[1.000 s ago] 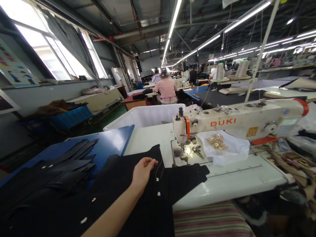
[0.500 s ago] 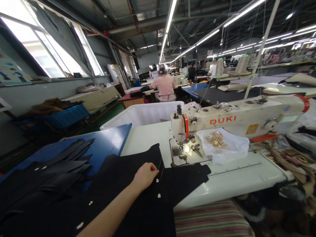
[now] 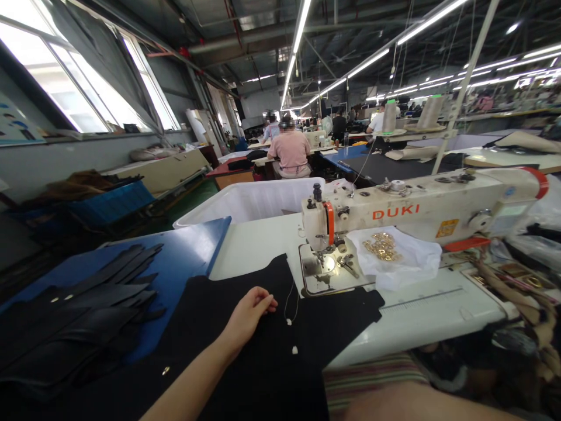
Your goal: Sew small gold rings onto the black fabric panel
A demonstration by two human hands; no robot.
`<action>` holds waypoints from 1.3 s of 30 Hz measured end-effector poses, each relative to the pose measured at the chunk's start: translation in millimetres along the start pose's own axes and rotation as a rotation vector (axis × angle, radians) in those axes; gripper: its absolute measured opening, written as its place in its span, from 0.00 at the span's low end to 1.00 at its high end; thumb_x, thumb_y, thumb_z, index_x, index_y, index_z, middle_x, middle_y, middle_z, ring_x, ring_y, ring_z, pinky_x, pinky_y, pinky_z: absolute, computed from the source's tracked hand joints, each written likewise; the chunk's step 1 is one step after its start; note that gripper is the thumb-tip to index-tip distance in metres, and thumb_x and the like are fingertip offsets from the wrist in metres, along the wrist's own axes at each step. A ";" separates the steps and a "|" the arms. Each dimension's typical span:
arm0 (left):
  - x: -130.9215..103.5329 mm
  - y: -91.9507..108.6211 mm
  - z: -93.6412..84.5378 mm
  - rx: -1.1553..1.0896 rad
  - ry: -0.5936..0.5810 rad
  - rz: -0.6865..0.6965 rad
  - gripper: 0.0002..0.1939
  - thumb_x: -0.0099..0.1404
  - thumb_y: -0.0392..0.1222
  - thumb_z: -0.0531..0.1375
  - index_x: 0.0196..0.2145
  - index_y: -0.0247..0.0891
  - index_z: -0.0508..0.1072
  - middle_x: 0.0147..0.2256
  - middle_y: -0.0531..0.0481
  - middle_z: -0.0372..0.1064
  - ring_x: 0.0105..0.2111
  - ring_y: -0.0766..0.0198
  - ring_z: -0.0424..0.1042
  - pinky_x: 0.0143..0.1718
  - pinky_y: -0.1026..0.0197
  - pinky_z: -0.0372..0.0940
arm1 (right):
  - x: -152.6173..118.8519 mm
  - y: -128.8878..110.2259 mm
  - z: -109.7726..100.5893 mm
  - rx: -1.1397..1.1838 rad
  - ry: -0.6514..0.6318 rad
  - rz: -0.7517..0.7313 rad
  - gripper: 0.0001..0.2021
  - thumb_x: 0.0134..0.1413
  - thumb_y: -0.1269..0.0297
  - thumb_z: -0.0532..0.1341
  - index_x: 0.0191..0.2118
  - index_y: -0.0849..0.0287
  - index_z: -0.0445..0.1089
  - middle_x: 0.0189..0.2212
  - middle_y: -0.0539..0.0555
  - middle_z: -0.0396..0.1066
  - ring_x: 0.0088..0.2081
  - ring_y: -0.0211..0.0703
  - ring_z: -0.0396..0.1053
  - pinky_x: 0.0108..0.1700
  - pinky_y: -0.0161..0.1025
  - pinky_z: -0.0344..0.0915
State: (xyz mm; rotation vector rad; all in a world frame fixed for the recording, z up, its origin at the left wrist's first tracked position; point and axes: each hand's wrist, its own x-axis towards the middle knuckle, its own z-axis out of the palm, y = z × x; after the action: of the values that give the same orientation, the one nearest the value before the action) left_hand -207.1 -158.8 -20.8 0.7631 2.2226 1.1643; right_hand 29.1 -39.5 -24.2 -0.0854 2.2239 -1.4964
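Our left hand sits over the black panel, fingers pointing to the far right. Beneath lies the white sewing table, with a blue tabletop adjoining on the left. Our panel is spread flat across both, in front of the DUKI sewing machine. One notched end points right, along the machine's near side, and a corner points away from us; its long axis seems to run from near left to far right, though the bottom edge cuts it off and we cannot tell whether it is one piece or two overlapping. Dark cut pieces lie heaped to its left.

At the lower right we see only a blurred stretch of our right arm — what its hand does we cannot tell. Our left fingers are loosely curled, thumb close to the forefinger; we make out nothing in them, nor whether they touch the panel. Beyond, a white bag bears gold-coloured fittings. Smaller yet are a gold-coloured ring, two white bits and — just beside our fingertips — a thin thread loop.
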 end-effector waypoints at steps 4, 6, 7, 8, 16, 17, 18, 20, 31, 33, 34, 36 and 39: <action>-6.1 -4.6 5.2 -0.061 0.062 0.077 0.15 0.54 0.55 0.56 0.28 0.39 0.64 0.27 0.50 0.70 0.31 0.59 0.70 0.39 0.57 0.64 | 34.8 -9.2 -49.4 -0.332 0.343 -0.046 0.08 0.58 0.66 0.55 0.39 0.57 0.71 0.38 0.53 0.70 0.41 0.44 0.66 0.44 0.41 0.61; -8.6 -5.6 7.1 -0.068 0.079 0.096 0.14 0.54 0.54 0.57 0.28 0.40 0.65 0.26 0.52 0.70 0.30 0.60 0.70 0.38 0.58 0.63 | 54.9 -10.7 -70.0 -0.647 0.490 -0.122 0.07 0.57 0.67 0.56 0.40 0.58 0.70 0.38 0.55 0.69 0.41 0.44 0.65 0.43 0.40 0.60; -9.4 -5.8 7.8 -0.070 0.080 0.096 0.14 0.54 0.53 0.57 0.28 0.40 0.65 0.26 0.52 0.69 0.30 0.60 0.70 0.37 0.58 0.63 | 63.6 -10.5 -77.5 -0.791 0.505 -0.171 0.07 0.57 0.66 0.56 0.40 0.59 0.69 0.38 0.55 0.69 0.41 0.44 0.65 0.41 0.39 0.60; -9.9 -5.8 8.2 -0.075 0.081 0.094 0.14 0.54 0.53 0.57 0.28 0.40 0.65 0.25 0.52 0.69 0.30 0.60 0.70 0.37 0.58 0.63 | 71.0 -10.2 -83.0 -0.903 0.481 -0.217 0.06 0.57 0.65 0.57 0.40 0.59 0.69 0.37 0.54 0.68 0.40 0.43 0.64 0.39 0.39 0.60; -11.2 -1.8 8.3 -0.110 0.093 0.065 0.13 0.53 0.53 0.57 0.28 0.40 0.65 0.25 0.53 0.68 0.30 0.60 0.70 0.36 0.59 0.63 | 93.4 -20.2 -84.0 -1.306 0.321 -0.438 0.08 0.62 0.70 0.50 0.36 0.61 0.67 0.31 0.53 0.66 0.38 0.43 0.61 0.38 0.39 0.59; -11.5 -1.5 8.3 -0.114 0.094 0.064 0.13 0.53 0.53 0.57 0.27 0.40 0.65 0.25 0.53 0.69 0.30 0.60 0.70 0.36 0.59 0.63 | 92.9 -22.3 -83.6 -1.316 0.315 -0.437 0.09 0.62 0.71 0.50 0.36 0.61 0.67 0.31 0.53 0.66 0.38 0.43 0.61 0.39 0.40 0.59; -11.8 -1.3 8.4 -0.121 0.096 0.063 0.13 0.53 0.52 0.57 0.27 0.40 0.65 0.25 0.53 0.69 0.30 0.60 0.70 0.36 0.59 0.63 | 90.9 -24.5 -83.6 -1.303 0.307 -0.425 0.09 0.62 0.71 0.49 0.36 0.62 0.67 0.31 0.54 0.66 0.38 0.44 0.61 0.40 0.40 0.59; -12.4 -1.7 8.6 -0.141 0.098 0.071 0.13 0.53 0.52 0.58 0.27 0.39 0.65 0.25 0.52 0.69 0.30 0.60 0.70 0.37 0.59 0.64 | 81.3 -30.1 -84.8 -1.165 0.289 -0.360 0.08 0.60 0.72 0.51 0.36 0.63 0.67 0.32 0.54 0.67 0.36 0.42 0.62 0.39 0.39 0.59; -10.1 -4.2 10.4 -0.154 0.093 0.089 0.14 0.54 0.53 0.57 0.28 0.39 0.66 0.26 0.51 0.70 0.30 0.60 0.71 0.38 0.58 0.65 | -34.3 -75.1 -72.9 -0.109 0.103 -0.197 0.03 0.55 0.69 0.56 0.35 0.59 0.66 0.42 0.53 0.65 0.43 0.38 0.64 0.46 0.34 0.61; -10.3 -4.1 10.7 -0.157 0.095 0.088 0.14 0.53 0.53 0.58 0.27 0.39 0.66 0.26 0.51 0.70 0.30 0.60 0.71 0.38 0.58 0.65 | -35.8 -77.4 -69.3 -0.042 0.209 -0.263 0.03 0.56 0.69 0.55 0.35 0.58 0.66 0.52 0.55 0.61 0.54 0.41 0.58 0.55 0.39 0.55; -10.4 -4.5 10.8 -0.157 0.096 0.087 0.13 0.53 0.53 0.58 0.28 0.39 0.66 0.26 0.51 0.70 0.30 0.60 0.71 0.38 0.58 0.65 | -31.6 -78.0 -68.1 0.014 0.246 -0.283 0.03 0.57 0.69 0.55 0.34 0.58 0.65 0.54 0.55 0.60 0.56 0.42 0.56 0.57 0.41 0.53; -10.7 -6.5 10.7 -0.170 0.089 0.091 0.13 0.52 0.51 0.59 0.29 0.39 0.68 0.28 0.50 0.71 0.31 0.59 0.71 0.38 0.58 0.65 | -14.2 -79.4 -66.5 0.226 0.261 -0.271 0.03 0.56 0.66 0.56 0.33 0.59 0.62 0.49 0.57 0.66 0.53 0.43 0.61 0.56 0.44 0.54; -11.2 -11.1 8.5 -0.245 -0.012 0.093 0.16 0.51 0.47 0.60 0.37 0.37 0.70 0.33 0.48 0.72 0.35 0.57 0.71 0.41 0.57 0.65 | 23.2 -86.6 -66.9 0.688 0.261 -0.132 0.07 0.54 0.64 0.58 0.31 0.60 0.59 0.27 0.51 0.70 0.34 0.38 0.70 0.44 0.43 0.63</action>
State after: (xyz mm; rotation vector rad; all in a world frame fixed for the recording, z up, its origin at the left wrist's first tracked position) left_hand -196.2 -167.0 -32.5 0.7743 2.0038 1.4404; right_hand -35.6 -23.9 65.7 0.1939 1.7776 -2.3735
